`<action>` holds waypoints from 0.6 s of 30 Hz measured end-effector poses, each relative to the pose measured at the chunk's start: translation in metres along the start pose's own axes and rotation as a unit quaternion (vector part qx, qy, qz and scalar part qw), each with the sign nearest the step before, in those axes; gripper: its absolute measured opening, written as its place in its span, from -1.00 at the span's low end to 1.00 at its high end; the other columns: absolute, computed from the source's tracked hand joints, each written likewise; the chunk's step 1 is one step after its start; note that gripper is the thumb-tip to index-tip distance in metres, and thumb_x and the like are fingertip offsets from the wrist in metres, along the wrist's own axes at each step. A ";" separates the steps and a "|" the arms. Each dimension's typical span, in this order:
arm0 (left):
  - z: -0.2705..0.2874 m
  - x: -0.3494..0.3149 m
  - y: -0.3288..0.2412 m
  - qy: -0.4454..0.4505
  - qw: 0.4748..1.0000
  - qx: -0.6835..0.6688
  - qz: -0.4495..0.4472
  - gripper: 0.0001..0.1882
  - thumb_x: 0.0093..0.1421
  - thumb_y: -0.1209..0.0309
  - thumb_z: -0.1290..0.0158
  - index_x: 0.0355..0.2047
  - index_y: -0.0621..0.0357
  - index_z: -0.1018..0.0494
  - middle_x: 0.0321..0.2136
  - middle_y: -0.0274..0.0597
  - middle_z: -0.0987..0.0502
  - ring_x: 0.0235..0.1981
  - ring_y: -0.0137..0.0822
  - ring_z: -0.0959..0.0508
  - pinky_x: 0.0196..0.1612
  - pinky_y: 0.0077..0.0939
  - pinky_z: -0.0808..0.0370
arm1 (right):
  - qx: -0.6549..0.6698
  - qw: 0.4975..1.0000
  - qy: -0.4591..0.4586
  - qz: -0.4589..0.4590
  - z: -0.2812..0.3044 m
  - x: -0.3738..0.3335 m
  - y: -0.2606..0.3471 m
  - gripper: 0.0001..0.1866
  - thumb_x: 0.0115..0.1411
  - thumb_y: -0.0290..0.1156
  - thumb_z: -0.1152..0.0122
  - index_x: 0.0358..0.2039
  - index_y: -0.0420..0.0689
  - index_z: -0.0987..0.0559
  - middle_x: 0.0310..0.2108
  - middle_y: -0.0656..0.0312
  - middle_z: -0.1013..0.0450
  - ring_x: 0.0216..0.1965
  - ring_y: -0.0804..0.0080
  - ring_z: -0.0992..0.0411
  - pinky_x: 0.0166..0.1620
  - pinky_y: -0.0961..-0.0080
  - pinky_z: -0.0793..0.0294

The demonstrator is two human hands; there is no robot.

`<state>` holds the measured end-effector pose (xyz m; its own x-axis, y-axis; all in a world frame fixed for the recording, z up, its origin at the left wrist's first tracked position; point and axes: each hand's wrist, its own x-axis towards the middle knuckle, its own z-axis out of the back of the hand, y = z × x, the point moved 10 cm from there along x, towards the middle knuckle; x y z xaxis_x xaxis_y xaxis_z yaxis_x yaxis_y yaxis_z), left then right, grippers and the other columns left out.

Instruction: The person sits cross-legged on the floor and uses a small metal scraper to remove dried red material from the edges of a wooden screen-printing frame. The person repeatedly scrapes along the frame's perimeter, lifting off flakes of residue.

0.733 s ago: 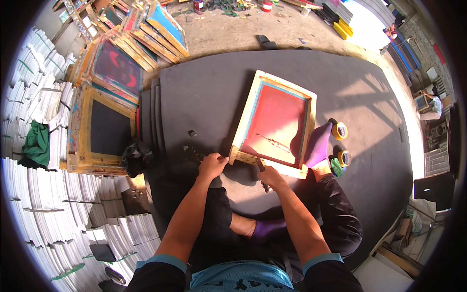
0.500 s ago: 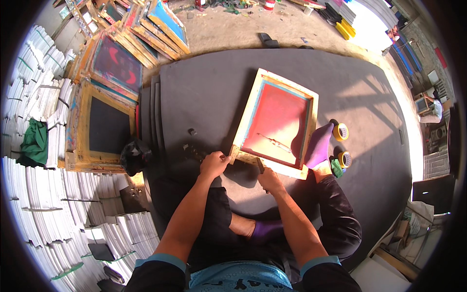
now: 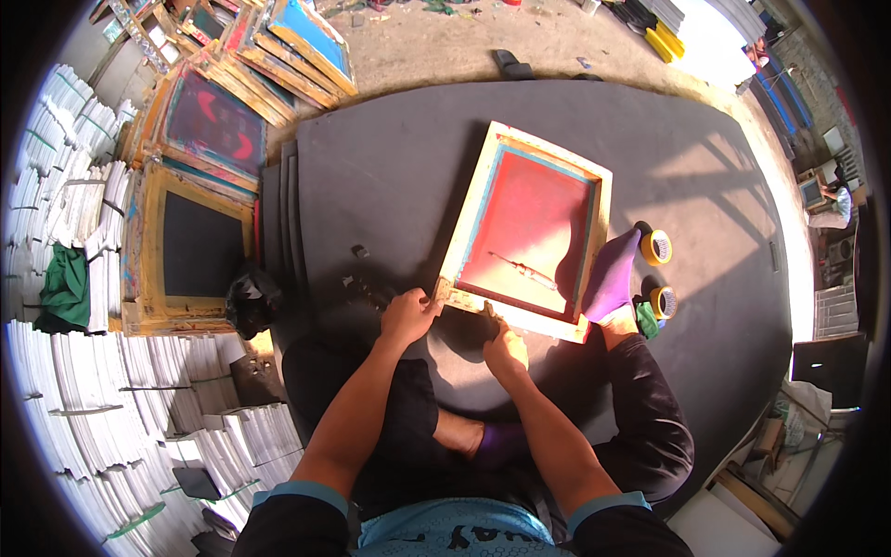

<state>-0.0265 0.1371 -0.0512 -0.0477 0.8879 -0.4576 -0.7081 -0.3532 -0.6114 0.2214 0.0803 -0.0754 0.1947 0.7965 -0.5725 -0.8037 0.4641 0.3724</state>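
A wooden screen-printing frame (image 3: 452, 243) with red mesh and a blue inner border lies tilted in front of me. My left hand (image 3: 406, 320) is closed at its near left corner, fingers pinching the wood. My right hand (image 3: 507, 355) is wrapped round a short dark tool (image 3: 492, 313), held upright against the near rail; its kind is hard to make out. On the red mesh rests a screwdriver (image 3: 535, 275) with a clear orange handle. My purple-socked foot (image 3: 613, 276) presses beside the frame's right side.
The frame lies on a dark mat (image 3: 390, 176). Two yellow tape rolls (image 3: 657, 247) sit right of my foot. More screen frames (image 3: 153, 288) lean at left, by a black plastic bag (image 3: 252, 299) and stacked white bundles (image 3: 83, 371). Another person (image 3: 835, 206) sits far right.
My right hand has shifted slightly down and left, and the tool in it has turned. The left hand stays at the corner. The whole view has shifted a little.
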 end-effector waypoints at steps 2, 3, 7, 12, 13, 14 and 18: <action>-0.003 0.004 0.005 -0.010 1.000 -0.008 -0.005 -0.55 0.22 -0.01 -0.18 -0.24 0.18 -0.58 -0.25 -0.05 -0.71 -0.15 -0.02 -0.69 -0.11 -0.10 -0.59 | 0.003 1.000 -0.004 -0.002 0.000 -0.004 0.001 -0.40 0.14 -0.36 -0.15 0.24 -0.07 -0.43 -0.07 -0.22 -0.57 -0.02 -0.18 -0.55 0.10 0.03 -0.52; -0.004 0.005 0.009 -0.012 1.000 -0.004 -0.006 -0.54 0.22 -0.01 -0.19 -0.23 0.18 -0.58 -0.25 -0.05 -0.71 -0.15 -0.02 -0.69 -0.11 -0.11 -0.59 | 0.003 1.000 -0.003 0.000 -0.001 -0.004 0.003 -0.41 0.14 -0.36 -0.15 0.24 -0.08 -0.43 -0.08 -0.21 -0.57 -0.02 -0.18 -0.55 0.09 0.03 -0.52; -0.003 0.004 0.011 -0.029 0.999 -0.007 -0.017 -0.53 0.19 -0.02 -0.21 -0.21 0.18 -0.59 -0.28 -0.03 -0.70 -0.20 -0.02 -0.69 -0.16 -0.14 -0.59 | 0.019 0.999 0.022 0.018 0.005 -0.003 0.005 -0.41 0.17 -0.32 -0.18 0.24 -0.12 -0.43 -0.06 -0.22 -0.56 0.01 -0.17 -0.54 0.11 0.03 -0.51; -0.004 0.000 0.016 -0.052 0.997 -0.037 -0.047 -0.53 0.19 -0.03 -0.23 -0.20 0.15 -0.60 -0.34 -0.07 -0.69 -0.25 -0.03 -0.69 -0.19 -0.16 -0.58 | 0.048 0.984 0.002 0.171 0.021 0.000 0.020 -0.46 0.24 -0.26 -0.20 0.16 -0.28 -0.47 -0.38 -0.12 -0.60 -0.36 0.04 -0.62 -0.27 0.17 -0.62; -0.003 -0.001 0.013 -0.051 0.997 -0.037 -0.044 -0.54 0.19 0.00 -0.23 -0.22 0.18 -0.60 -0.35 -0.06 -0.69 -0.26 -0.04 -0.70 -0.19 -0.19 -0.57 | 0.039 0.986 0.008 0.164 0.021 0.004 0.019 -0.51 0.25 -0.25 -0.20 0.10 -0.32 -0.49 -0.46 -0.06 -0.57 -0.45 0.12 -0.59 -0.36 0.22 -0.59; -0.002 -0.001 0.010 -0.050 0.997 -0.036 -0.042 -0.56 0.20 0.02 -0.23 -0.23 0.20 -0.60 -0.36 -0.04 -0.69 -0.27 -0.06 -0.70 -0.19 -0.22 -0.57 | 0.030 0.987 0.017 0.156 0.020 0.007 0.017 -0.54 0.26 -0.25 -0.19 0.03 -0.37 -0.52 -0.54 0.00 -0.55 -0.54 0.19 -0.57 -0.45 0.27 -0.56; 0.000 -0.003 0.007 -0.024 0.999 -0.038 -0.020 -0.56 0.21 0.03 -0.23 -0.24 0.23 -0.59 -0.38 -0.03 -0.68 -0.27 -0.08 -0.70 -0.19 -0.25 -0.57 | -0.006 0.994 0.086 0.068 0.022 0.012 0.020 -0.61 0.26 -0.27 -0.17 -0.15 -0.42 -0.59 -0.61 0.04 -0.53 -0.60 0.26 -0.56 -0.50 0.29 -0.56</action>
<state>-0.0313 0.1322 -0.0540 -0.0559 0.9144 -0.4010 -0.6546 -0.3368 -0.6768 0.2202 0.1078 -0.0590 -0.0136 0.7729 -0.6344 -0.8224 0.3523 0.4468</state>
